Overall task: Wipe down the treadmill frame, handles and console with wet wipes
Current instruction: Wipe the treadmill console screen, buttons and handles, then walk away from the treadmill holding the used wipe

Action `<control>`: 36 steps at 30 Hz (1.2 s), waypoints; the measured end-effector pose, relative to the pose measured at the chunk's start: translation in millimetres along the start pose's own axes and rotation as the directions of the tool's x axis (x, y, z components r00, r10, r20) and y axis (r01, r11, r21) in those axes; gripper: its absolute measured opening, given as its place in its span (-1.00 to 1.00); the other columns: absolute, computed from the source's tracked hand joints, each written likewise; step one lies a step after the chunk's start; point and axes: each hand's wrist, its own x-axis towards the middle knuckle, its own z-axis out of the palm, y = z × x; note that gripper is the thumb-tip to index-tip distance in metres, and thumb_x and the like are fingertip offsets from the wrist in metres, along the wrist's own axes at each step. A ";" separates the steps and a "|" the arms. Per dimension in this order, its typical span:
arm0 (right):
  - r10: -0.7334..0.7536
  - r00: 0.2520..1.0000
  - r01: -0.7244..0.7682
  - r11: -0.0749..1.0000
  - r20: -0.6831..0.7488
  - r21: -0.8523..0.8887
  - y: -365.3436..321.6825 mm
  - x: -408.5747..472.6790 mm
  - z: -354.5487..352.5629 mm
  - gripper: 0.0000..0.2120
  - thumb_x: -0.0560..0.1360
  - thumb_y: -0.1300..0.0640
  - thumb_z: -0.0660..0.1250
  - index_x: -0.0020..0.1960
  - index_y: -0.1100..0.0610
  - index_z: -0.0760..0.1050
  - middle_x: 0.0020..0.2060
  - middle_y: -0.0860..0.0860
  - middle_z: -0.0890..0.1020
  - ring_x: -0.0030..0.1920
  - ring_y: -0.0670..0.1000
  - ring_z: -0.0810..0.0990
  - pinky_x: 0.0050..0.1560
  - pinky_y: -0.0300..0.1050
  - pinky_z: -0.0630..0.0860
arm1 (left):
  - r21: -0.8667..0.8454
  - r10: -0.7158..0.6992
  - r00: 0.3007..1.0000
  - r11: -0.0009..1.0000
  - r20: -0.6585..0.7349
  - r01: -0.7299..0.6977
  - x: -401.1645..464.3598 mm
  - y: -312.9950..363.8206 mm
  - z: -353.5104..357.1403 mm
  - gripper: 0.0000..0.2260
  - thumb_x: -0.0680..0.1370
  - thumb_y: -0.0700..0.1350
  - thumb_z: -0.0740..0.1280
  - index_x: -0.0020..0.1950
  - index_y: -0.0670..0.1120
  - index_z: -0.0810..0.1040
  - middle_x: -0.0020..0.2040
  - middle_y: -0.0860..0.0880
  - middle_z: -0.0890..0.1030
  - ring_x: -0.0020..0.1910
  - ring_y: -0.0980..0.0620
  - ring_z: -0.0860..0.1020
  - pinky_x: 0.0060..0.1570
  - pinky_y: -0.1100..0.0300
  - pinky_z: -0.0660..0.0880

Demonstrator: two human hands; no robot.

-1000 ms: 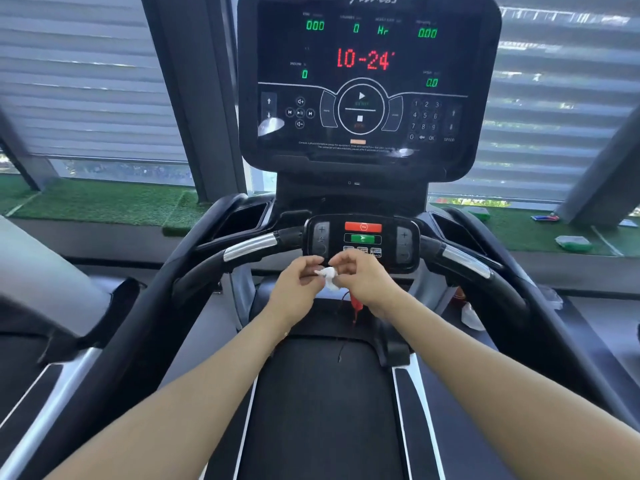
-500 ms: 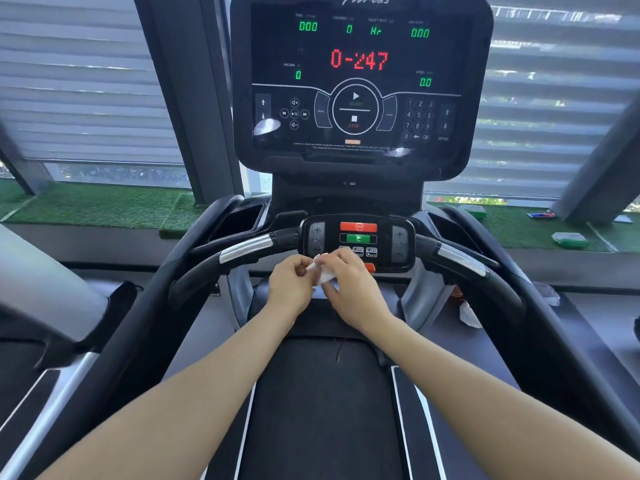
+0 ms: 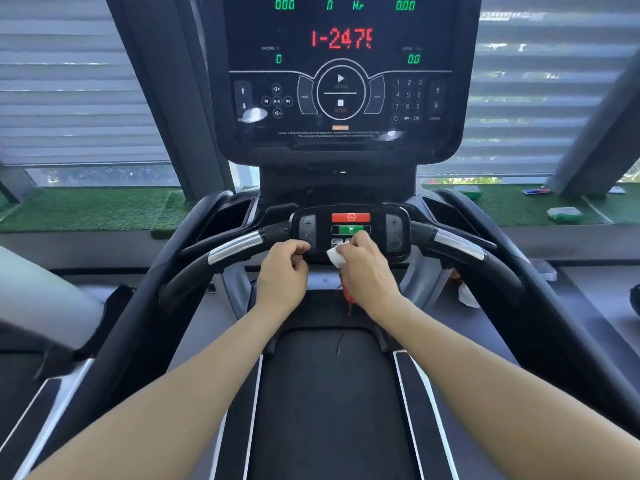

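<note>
Hands now parted: right hand (image 3: 363, 271) pinching small crumpled white wet wipe (image 3: 335, 255) against black lower control panel (image 3: 349, 233), left hand (image 3: 282, 271) clenched, empty; panel wiping starting.

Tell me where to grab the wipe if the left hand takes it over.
Probably the white corner of the wipe poking out left of the right hand. The rest is bunched under the right fingers against the small control panel. The left hand sits just beside that corner, so pinching it from the left looks simplest.
</note>
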 end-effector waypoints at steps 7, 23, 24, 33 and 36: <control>0.133 0.991 -0.133 0.991 0.023 0.019 44.5 -12.0 -28.2 -0.81 0.51 0.40 0.18 0.07 0.25 0.47 0.07 0.13 0.40 0.09 0.14 0.40 -0.03 -0.11 0.34 | -0.021 0.062 0.994 0.998 0.095 -0.061 1.2 34.5 40.1 -0.69 0.52 -0.36 0.21 0.19 -0.12 0.55 0.15 -0.04 0.56 -0.01 0.24 0.51 -0.01 0.43 0.37; 0.377 0.924 -0.373 0.925 -0.063 0.073 147.7 -30.0 -64.4 -0.79 0.40 0.41 0.19 -0.04 0.27 0.54 -0.11 0.05 0.35 -0.05 0.14 0.45 -0.17 -0.10 0.32 | -0.008 0.192 0.948 0.980 0.253 -0.197 5.4 96.0 111.3 -0.70 0.53 -0.34 0.19 0.18 -0.10 0.56 0.09 0.01 0.54 0.02 0.12 0.51 0.09 0.27 0.45; 0.382 0.923 -0.378 0.922 -0.045 0.089 156.4 -35.4 -69.2 -0.75 0.42 0.39 0.21 0.03 0.24 0.55 -0.08 0.05 0.37 -0.02 0.14 0.46 -0.14 -0.10 0.33 | -0.010 0.182 0.951 0.982 0.251 -0.186 3.2 102.5 122.0 -0.70 0.53 -0.34 0.19 0.18 -0.11 0.56 0.09 0.00 0.55 0.02 0.12 0.52 0.11 0.26 0.45; 0.484 0.875 -0.472 0.860 -0.017 0.196 235.7 -79.8 -136.4 -0.66 0.44 0.27 0.35 0.21 0.18 0.56 0.05 0.11 0.48 0.09 0.11 0.48 0.00 -0.21 0.29 | -0.039 0.185 0.887 0.982 0.424 -0.187 -23.1 174.3 218.8 -0.73 0.51 -0.31 0.23 0.14 -0.10 0.58 0.08 -0.02 0.60 0.06 0.02 0.55 0.13 0.19 0.44; 0.586 0.805 -0.556 0.799 -0.090 0.232 240.4 -109.1 -150.2 -0.66 0.46 0.23 0.36 0.23 0.16 0.55 0.04 0.09 0.48 0.09 0.10 0.47 0.00 -0.19 0.32 | -0.093 0.268 0.808 0.962 0.524 -0.258 -29.6 183.2 241.6 -0.73 0.49 -0.34 0.25 0.12 -0.12 0.59 0.05 -0.04 0.62 0.05 -0.01 0.58 0.13 0.17 0.46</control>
